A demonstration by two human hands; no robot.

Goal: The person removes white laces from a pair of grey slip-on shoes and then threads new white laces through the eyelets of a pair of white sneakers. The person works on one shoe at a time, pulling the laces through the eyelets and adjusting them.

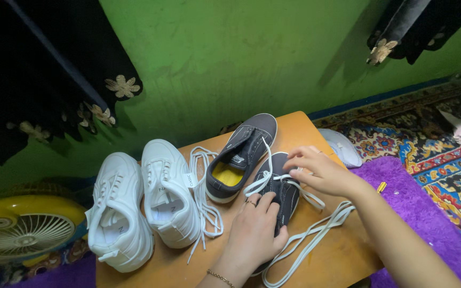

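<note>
Pressing the dark shoe [283, 186] flat on the tabletop [337, 256] with my left hand [252, 234], my right fingers [300, 160] pinch its white lace [294, 178] mid-lacing, which next needs feeding through an eyelet.

1. Your left hand [252, 232] comes up from the bottom edge, palm down, back of the hand facing you.
2. Its fingers [265, 205] are spread and pressed flat, pointing away from you; it grips nothing.
3. You wear a ring on one left finger and a thin chain bracelet on the left wrist.
4. Your right forearm crosses in from the lower right corner, bare, angled up and to the left.
5. Your right hand [321, 172] sits beyond and just right of the left, wrist slightly bent.
6. Its fingertips [293, 158] curl down and pinch together at the left end.
</note>
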